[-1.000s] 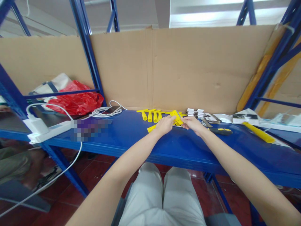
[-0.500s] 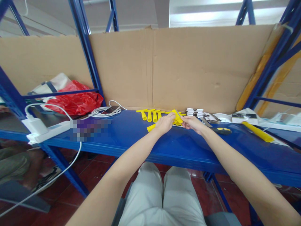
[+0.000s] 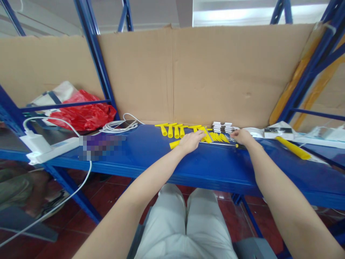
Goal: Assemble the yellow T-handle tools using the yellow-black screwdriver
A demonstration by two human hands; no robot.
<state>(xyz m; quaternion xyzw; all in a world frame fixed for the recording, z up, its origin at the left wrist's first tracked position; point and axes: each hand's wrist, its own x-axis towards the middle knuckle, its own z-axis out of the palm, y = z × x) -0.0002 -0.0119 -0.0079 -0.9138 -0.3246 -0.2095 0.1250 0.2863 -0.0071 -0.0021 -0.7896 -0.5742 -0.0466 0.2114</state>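
Observation:
My left hand (image 3: 190, 141) rests on the blue shelf (image 3: 151, 154), its fingers pinched on a yellow plastic piece (image 3: 206, 135). Another yellow piece (image 3: 174, 144) pokes out from under that hand. My right hand (image 3: 242, 137) is curled farther right over a screwdriver, whose handle is mostly hidden. Its thin metal shaft (image 3: 223, 144) runs left from the hand along the shelf. Several yellow T-shaped pieces (image 3: 172, 129) lie in a row behind my left hand, and more yellow pieces (image 3: 219, 137) lie between my hands.
A stack of white parts (image 3: 222, 126) stands at the cardboard back wall (image 3: 215, 72). A long yellow handle (image 3: 292, 148) and white packets lie to the right. To the left are a coiled white cable (image 3: 118, 126), a power strip with charger (image 3: 40, 145) and a red bag (image 3: 81, 115).
My right hand let go of the yellow piece and moved right onto the screwdriver. My left hand still holds the yellow piece. The view shifted slightly.

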